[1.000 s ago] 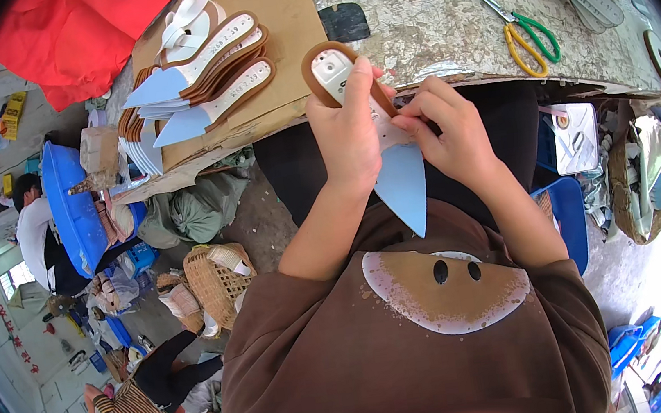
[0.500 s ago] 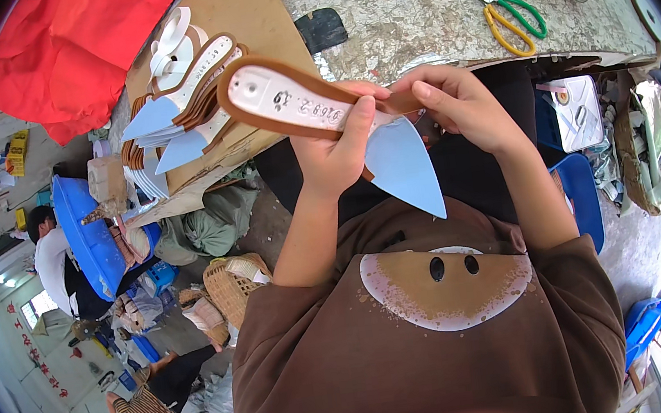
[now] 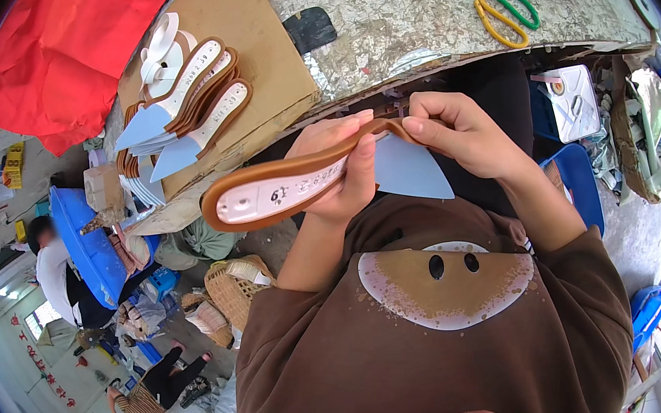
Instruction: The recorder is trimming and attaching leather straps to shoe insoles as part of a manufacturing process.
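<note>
My left hand [image 3: 344, 180] is closed round the middle of a shoe insole [image 3: 251, 200], thumb on its white face. The insole has a white heel part, a pale blue pointed front and a brown band along its edge. Its rounded heel points left, tilted so that the brown edge shows. At the front end, my right hand [image 3: 454, 133] pinches the brown band between thumb and fingers, just above the blue part. Both hands are in front of the table edge, over my lap. A stack of similar insoles [image 3: 198, 103] lies on cardboard at the far left.
A white tape roll [image 3: 164, 58] touches the stack on the cardboard [image 3: 257, 46]. Scissors [image 3: 500, 8] with green and yellow handles lie on the worn table [image 3: 397, 8], near a black patch [image 3: 310, 30]. Red cloth [image 3: 65, 57] covers the far left. Two people work beyond a blue tub [image 3: 88, 244].
The insole's heel has swung down and to the left, and its face has tilted to show more brown edge. My left hand turned with it; my right hand still pinches the band.
</note>
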Demonstrator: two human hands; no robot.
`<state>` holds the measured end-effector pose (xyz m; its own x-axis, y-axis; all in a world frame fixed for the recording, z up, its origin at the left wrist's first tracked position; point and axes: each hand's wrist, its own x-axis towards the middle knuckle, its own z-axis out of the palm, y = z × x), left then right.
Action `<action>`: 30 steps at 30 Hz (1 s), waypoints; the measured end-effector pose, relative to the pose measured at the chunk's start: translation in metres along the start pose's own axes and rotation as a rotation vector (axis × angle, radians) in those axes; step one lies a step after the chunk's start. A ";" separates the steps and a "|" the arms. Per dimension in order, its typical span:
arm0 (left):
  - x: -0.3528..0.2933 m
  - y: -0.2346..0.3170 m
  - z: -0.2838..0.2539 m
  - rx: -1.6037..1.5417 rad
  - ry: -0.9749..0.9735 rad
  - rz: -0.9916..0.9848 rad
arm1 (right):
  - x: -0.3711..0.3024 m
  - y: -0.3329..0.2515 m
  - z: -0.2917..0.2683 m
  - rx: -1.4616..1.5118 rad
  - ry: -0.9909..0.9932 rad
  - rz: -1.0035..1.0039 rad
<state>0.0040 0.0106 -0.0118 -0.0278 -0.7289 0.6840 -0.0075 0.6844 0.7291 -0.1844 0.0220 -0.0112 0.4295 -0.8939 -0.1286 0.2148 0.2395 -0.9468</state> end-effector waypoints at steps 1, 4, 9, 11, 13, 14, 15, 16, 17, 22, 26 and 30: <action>0.000 0.000 0.000 0.022 0.002 -0.003 | 0.000 -0.002 -0.001 0.000 0.001 0.000; 0.006 -0.001 -0.005 -0.133 -0.015 -0.196 | 0.002 -0.005 -0.008 -0.122 0.008 -0.041; 0.012 0.001 -0.008 -0.286 -0.198 -0.181 | 0.010 -0.025 -0.024 0.306 0.011 0.064; 0.013 0.000 -0.006 -0.093 -0.319 -0.018 | 0.016 -0.031 -0.019 0.402 -0.020 0.041; 0.018 -0.001 -0.008 -0.051 -0.344 0.037 | 0.017 -0.027 -0.019 0.432 0.004 0.055; 0.019 0.001 -0.011 -0.038 -0.306 0.052 | 0.019 -0.025 -0.018 0.462 0.013 0.070; 0.019 0.004 -0.012 -0.024 -0.267 0.067 | 0.017 -0.021 -0.020 0.464 0.013 0.069; 0.021 0.007 -0.012 -0.026 -0.253 0.100 | 0.012 -0.016 -0.023 0.406 -0.003 0.103; 0.021 0.011 -0.014 -0.023 -0.253 0.098 | 0.008 -0.012 -0.022 0.350 -0.023 0.140; 0.024 0.020 -0.021 0.036 -0.161 0.213 | -0.016 -0.006 0.009 0.267 -0.107 0.111; 0.025 0.020 -0.016 0.100 -0.173 0.157 | -0.014 -0.011 0.005 -0.184 0.027 -0.138; 0.021 0.013 -0.008 -0.010 -0.148 -0.021 | -0.005 -0.028 0.005 -0.540 0.127 -0.428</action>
<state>0.0118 0.0041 0.0126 -0.1750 -0.7325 0.6579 0.0003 0.6682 0.7440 -0.1885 0.0214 0.0171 0.2919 -0.9127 0.2860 -0.1379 -0.3360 -0.9317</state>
